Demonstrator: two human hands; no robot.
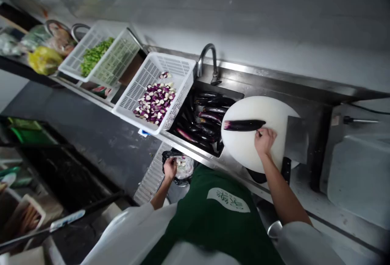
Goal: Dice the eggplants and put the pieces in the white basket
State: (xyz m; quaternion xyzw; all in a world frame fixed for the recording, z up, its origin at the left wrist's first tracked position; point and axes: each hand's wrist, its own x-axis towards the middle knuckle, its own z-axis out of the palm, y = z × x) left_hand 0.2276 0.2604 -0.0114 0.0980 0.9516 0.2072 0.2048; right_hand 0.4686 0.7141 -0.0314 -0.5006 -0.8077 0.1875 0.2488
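A long purple eggplant (243,125) lies across the round white cutting board (250,151) beside the sink. My right hand (264,140) rests on the board just below the eggplant's right end, fingers curled, apparently holding nothing. A cleaver (295,141) lies on the board's right edge, handle toward me. My left hand (170,168) is down low in front of the counter, closed at the rim of a black-lined bin (182,168) with pale scraps in it. What it grips is hidden.
The sink (201,120) holds several whole eggplants under a curved tap (209,59). A white basket (158,92) of sliced eggplant sits to its left, another basket (97,55) with chopped greens beyond. Green crates and a dark floor lie far left.
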